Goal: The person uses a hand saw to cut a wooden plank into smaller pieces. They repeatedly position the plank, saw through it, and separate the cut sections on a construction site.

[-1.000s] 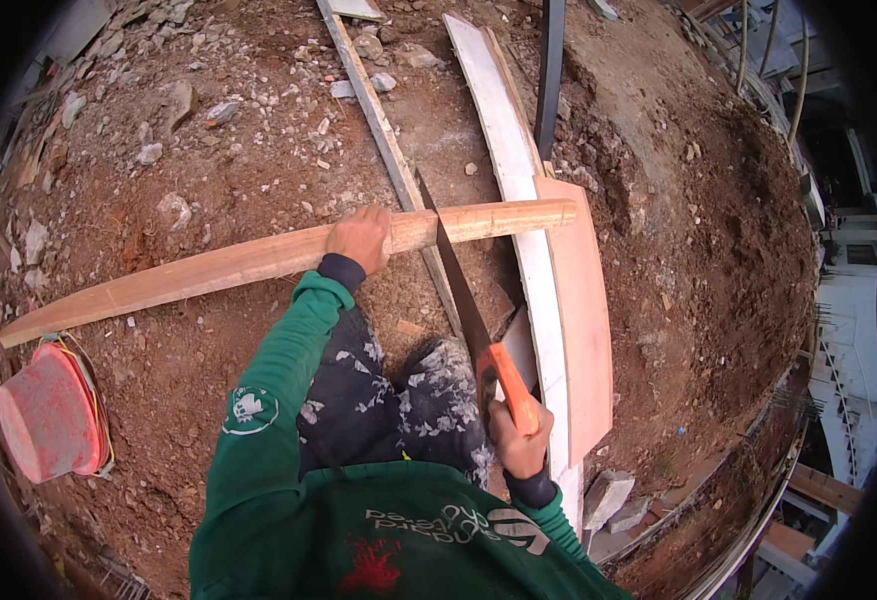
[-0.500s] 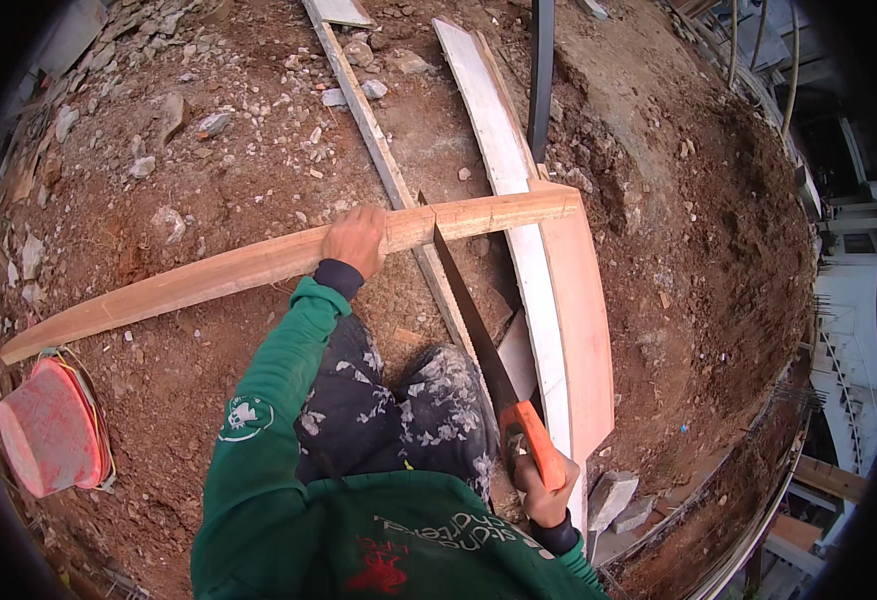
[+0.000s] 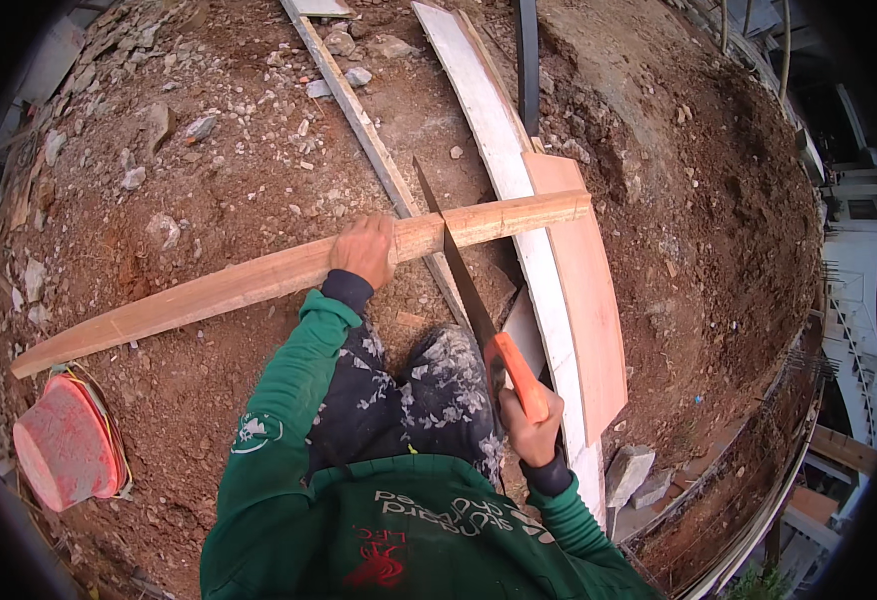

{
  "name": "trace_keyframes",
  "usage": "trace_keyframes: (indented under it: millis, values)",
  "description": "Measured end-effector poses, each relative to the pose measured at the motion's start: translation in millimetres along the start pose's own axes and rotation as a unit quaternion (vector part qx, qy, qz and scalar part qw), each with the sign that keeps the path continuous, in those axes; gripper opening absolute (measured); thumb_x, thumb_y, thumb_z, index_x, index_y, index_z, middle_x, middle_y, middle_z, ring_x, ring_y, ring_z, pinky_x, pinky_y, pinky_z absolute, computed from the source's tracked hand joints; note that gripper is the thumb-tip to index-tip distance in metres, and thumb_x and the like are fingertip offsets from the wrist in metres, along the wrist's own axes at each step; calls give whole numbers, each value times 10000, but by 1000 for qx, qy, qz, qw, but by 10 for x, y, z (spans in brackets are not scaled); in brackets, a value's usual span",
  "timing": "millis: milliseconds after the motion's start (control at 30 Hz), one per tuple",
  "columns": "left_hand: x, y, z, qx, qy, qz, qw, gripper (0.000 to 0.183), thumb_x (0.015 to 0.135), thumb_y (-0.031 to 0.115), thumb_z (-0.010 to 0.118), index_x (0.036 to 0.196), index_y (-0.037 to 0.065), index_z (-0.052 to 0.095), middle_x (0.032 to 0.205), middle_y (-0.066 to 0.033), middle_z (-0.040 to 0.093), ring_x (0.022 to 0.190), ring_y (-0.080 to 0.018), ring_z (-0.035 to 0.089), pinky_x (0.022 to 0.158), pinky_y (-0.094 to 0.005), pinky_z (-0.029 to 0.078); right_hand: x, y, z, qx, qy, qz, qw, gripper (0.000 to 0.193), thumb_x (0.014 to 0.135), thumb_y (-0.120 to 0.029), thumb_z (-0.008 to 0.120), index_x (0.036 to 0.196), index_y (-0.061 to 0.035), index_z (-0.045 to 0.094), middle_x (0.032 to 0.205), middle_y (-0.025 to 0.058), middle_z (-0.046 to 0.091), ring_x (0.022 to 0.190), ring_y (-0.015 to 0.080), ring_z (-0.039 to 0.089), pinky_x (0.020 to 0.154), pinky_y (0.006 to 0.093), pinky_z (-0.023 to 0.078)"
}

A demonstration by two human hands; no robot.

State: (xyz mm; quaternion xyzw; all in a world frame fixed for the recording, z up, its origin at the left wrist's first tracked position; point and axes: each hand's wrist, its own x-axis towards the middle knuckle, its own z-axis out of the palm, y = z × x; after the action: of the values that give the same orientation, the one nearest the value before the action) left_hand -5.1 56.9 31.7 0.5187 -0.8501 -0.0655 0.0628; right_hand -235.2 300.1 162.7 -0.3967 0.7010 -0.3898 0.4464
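A long reddish timber (image 3: 229, 278) lies crosswise in front of me, over a thin wooden strip and a white-faced board. My left hand (image 3: 364, 250) is closed over the timber, pressing it down just left of a cut. In my right hand (image 3: 532, 428) is the orange handle of a hand saw (image 3: 472, 290), gripped firmly. The saw's dark blade sits in the cut across the timber, its tip standing out beyond the far edge. Part of the blade is hidden inside the wood.
The thin strip (image 3: 354, 110) and white-faced board (image 3: 499, 150) run away from me. A pinkish plywood sheet (image 3: 589, 310) lies at the right. A red bucket (image 3: 69, 440) rests on its side at the left. Stones (image 3: 629, 475) and a dark post (image 3: 529, 65) stand near.
My right hand has pushed the saw forward and away from me, so more of the blade's tip shows past the timber. My left hand keeps its hold. The whole view has shifted slightly.
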Motion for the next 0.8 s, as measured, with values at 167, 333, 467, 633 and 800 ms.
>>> trace_keyframes:
  millis: [167, 333, 467, 633, 800]
  values:
    - [112, -55, -76, -21, -12, 9, 1000, 453, 633, 119, 797, 1028, 43, 588, 1045, -129, 642, 1030, -303, 654, 867, -401, 552, 730, -9, 463, 34, 16, -40, 998, 124, 876, -73, 682, 874, 43, 639, 677, 23, 568, 622, 95, 507, 563, 302, 420]
    - [101, -246, 41, 2, 14, -31, 999, 412, 636, 100, 786, 986, 42, 575, 1048, -144, 640, 1046, -300, 655, 865, -395, 553, -430, -110, -148, 3, 12, 6, 1000, 292, 855, 9, 627, 1130, 56, 716, 821, 60, 682, 778, 97, 634, 691, 269, 501]
    - [110, 27, -66, -22, 13, 16, 1000, 415, 620, 95, 790, 969, 42, 571, 1045, -142, 644, 1031, -300, 659, 866, -396, 558, 667, 38, 272, 56, 7, -2, 998, 125, 872, -37, 670, 958, 52, 683, 736, 15, 608, 688, 79, 541, 619, 271, 455]
    - [191, -333, -55, -10, -17, -38, 999, 411, 625, 102, 783, 983, 56, 585, 1018, -136, 657, 984, -324, 670, 815, -414, 572, -33, -75, 96, 44, 22, 17, 999, 224, 857, -20, 640, 1059, 47, 708, 750, 38, 646, 683, 94, 581, 641, 270, 477]
    - [367, -217, -29, -4, 13, -42, 999, 397, 637, 108, 782, 985, 61, 595, 1024, -139, 663, 1005, -324, 673, 813, -416, 579, -442, 68, -441, -11, 22, 31, 999, 135, 825, -27, 664, 930, 54, 687, 665, 59, 594, 577, 116, 525, 568, 297, 447]
